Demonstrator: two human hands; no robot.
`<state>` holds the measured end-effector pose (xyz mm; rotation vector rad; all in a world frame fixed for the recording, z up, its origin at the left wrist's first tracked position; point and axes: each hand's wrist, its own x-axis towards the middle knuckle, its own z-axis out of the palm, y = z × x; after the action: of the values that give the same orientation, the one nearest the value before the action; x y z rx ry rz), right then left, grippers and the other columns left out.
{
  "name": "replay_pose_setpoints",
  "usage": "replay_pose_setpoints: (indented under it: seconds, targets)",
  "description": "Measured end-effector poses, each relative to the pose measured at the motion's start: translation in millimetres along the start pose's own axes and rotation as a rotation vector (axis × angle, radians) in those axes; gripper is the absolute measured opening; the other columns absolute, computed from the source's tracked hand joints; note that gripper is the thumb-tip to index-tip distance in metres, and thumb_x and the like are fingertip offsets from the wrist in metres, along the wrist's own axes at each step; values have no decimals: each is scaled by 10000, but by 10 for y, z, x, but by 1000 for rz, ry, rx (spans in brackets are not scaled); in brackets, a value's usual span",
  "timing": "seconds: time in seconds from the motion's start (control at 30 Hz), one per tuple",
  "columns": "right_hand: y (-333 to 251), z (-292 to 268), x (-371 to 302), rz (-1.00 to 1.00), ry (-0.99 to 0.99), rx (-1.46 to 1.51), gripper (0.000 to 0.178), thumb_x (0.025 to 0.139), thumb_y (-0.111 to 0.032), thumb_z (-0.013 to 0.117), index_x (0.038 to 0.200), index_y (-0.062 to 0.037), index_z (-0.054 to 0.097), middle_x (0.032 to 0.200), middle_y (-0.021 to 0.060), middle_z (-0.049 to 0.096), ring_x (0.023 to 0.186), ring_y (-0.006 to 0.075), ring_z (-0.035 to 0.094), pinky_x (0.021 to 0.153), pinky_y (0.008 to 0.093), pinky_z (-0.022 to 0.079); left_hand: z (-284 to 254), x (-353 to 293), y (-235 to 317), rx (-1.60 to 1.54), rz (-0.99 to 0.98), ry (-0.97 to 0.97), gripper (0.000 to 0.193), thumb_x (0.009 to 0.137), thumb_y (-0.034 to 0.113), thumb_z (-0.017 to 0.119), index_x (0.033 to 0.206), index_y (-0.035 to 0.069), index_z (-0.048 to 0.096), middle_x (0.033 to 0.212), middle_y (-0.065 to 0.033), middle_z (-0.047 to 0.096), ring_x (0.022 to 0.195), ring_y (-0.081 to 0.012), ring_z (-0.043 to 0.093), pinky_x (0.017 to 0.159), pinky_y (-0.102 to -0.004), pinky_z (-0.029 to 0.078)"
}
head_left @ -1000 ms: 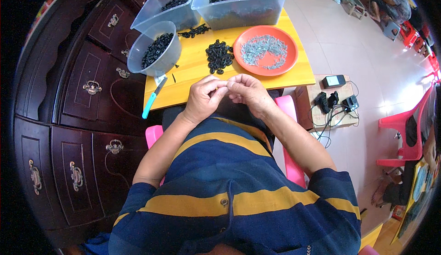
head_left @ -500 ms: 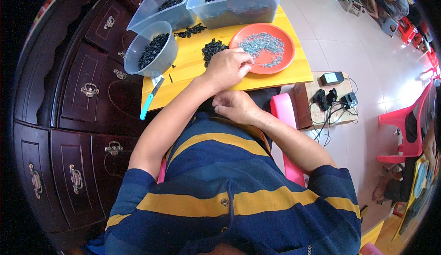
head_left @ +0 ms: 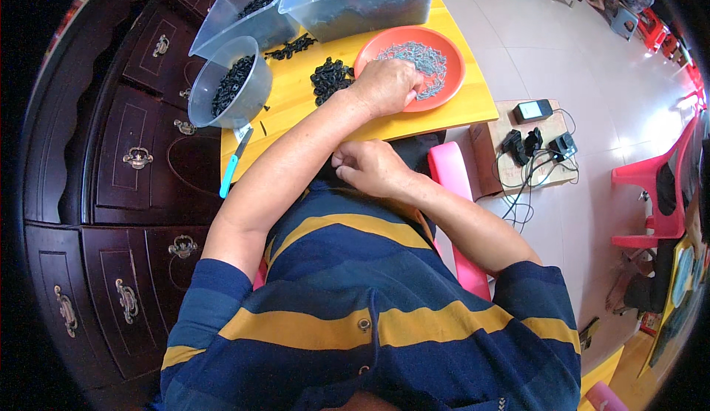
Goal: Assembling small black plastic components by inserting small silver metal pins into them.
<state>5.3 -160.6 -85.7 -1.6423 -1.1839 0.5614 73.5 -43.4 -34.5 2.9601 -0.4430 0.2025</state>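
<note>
My left hand (head_left: 387, 87) reaches over the near left side of an orange-red plate (head_left: 453, 85), its fingers bent down among many small silvery metal pieces (head_left: 423, 59). Whatever its fingertips pinch is hidden behind the hand. A heap of small black ring-shaped parts (head_left: 330, 78) lies on the yellow table just left of this hand. Close to my body, below the table's front edge, my right hand (head_left: 372, 168) is curled with thumb and fingers together. What it holds, if anything, does not show.
Two clear bins (head_left: 362, 15) and a round clear tub (head_left: 257, 93) hold black parts. A blue-handled knife (head_left: 231, 170) lies at the table's left edge (head_left: 296, 136). Dark drawers (head_left: 126, 159) stand at left; a box (head_left: 510, 167) with cables is right. Another person sits far right.
My left hand has moved right and deeper over the plate, its fingers now among the metal pieces. My right hand stays near my body. The view has shifted slightly.
</note>
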Motion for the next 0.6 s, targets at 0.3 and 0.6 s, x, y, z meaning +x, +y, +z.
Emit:
replay_pose_setpoints:
  seconds: [0.3, 0.6]
  targets:
    - [6, -4, 4, -9, -4, -38, 163, 822, -117, 671, 960, -30, 662, 785, 125, 688, 759, 246, 695, 740, 375, 545, -27, -119, -60, -99, -104, 65, 116, 810, 146, 588, 806, 84, 686, 861, -129, 715, 870, -326, 691, 750, -482, 547]
    - [-19, -17, 19, 0, 0, -34, 174, 832, -131, 677, 969, -24, 670, 798, 122, 695, 753, 225, 692, 736, 355, 547, -124, -211, -51, -124, -151, 107, 146, 858, 185, 594, 841, 49, 642, 846, -159, 680, 844, -363, 664, 743, -481, 525]
